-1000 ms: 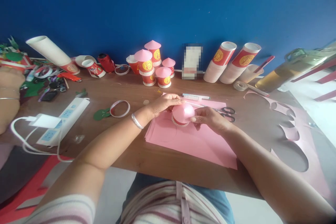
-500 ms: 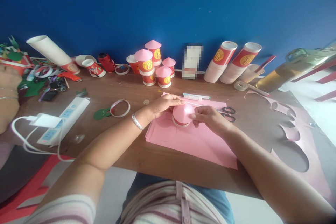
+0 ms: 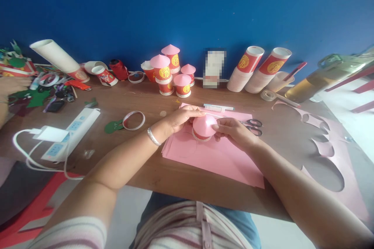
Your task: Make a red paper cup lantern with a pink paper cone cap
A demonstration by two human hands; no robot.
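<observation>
A pink paper cone [image 3: 203,124] sits like a roof over a small red paper cup [image 3: 200,137], whose white rim shows beneath it. My left hand [image 3: 184,116] is curled around the cone's far left side, its fingertips at the back edge and partly hidden. Thumb and fingers of my right hand [image 3: 229,129] pinch the cone's right edge. Under the cup lie stacked pink paper sheets [image 3: 216,163]. Behind my hands a white marker pen [image 3: 218,107] rests on the paper, and scissors [image 3: 254,123] lie beside my right wrist.
Several red cups with pink cone tops [image 3: 160,68] stand by the blue wall. Leaning cup stacks [image 3: 242,74], a tape roll [image 3: 267,95] and a bottle [image 3: 309,85] are right. Cut pink paper [image 3: 347,167], a power strip [image 3: 71,134] and another person's hand [image 3: 14,84] flank me.
The cone and my right hand shift very slightly. At the far left, the other person's arm moves back, toward the clutter by the wall.
</observation>
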